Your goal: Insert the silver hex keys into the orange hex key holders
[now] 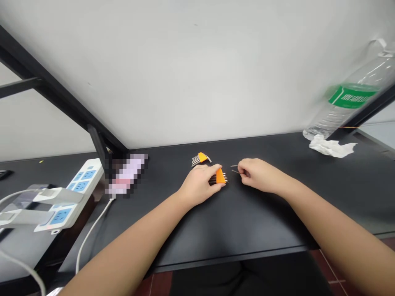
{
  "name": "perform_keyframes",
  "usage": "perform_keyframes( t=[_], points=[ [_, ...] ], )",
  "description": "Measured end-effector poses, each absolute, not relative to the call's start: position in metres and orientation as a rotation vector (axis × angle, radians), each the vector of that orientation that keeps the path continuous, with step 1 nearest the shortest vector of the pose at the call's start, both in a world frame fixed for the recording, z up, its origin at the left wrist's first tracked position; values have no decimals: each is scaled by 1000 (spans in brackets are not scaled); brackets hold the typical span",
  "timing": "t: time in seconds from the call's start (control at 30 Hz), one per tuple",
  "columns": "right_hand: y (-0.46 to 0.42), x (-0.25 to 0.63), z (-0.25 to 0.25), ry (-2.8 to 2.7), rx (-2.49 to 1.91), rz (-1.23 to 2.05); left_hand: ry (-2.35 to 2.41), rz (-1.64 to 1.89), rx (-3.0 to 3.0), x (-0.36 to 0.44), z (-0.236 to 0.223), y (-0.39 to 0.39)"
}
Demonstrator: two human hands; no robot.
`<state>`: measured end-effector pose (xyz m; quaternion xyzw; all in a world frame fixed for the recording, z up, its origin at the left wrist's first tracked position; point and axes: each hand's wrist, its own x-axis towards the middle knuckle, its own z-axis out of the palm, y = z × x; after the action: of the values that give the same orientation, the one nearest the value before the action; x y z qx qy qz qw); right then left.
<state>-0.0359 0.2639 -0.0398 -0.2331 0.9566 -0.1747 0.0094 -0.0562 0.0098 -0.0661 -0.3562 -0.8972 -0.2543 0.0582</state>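
Note:
My left hand [200, 184] grips an orange hex key holder [220, 176] between thumb and fingers, low over the black table. Several thin metal hex keys run through it, their ends poking out to the right. A short gap away, my right hand [254, 172] is closed in a pinch on a thin metal hex key [234, 171]. Two slender ends show at its fingertips; whether they belong to one key or two I cannot tell. Just behind my left hand lies a second orange holder [202, 157] with several metal keys in it.
A phone-like pixelated item [128, 174] with a white cable lies to the left. Further left is a white power strip [77, 193] with plugs. Crumpled tissue [331, 147] and a large clear bottle [352, 94] stand at the right, against the wall. A black frame [61, 102] rises at left.

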Motion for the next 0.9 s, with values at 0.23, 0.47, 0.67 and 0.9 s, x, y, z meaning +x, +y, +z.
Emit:
perform_keyframes(
  t=[0.23,0.47,0.67,0.9],
  points=[
    [259,-34,-38,2952,-1036,-868,-2688,-801,-1081,-56,-66,10],
    [262,-33,-38,2973,-1077,-818,-2677,-812,-1092,-55,-65,11],
    [261,-30,-40,2990,-1130,-855,-2645,-818,-1152,-57,-66,10],
    [248,-28,-38,2694,-1046,-1266,-2549,-852,-1271,-52,-62,14]
  ],
)
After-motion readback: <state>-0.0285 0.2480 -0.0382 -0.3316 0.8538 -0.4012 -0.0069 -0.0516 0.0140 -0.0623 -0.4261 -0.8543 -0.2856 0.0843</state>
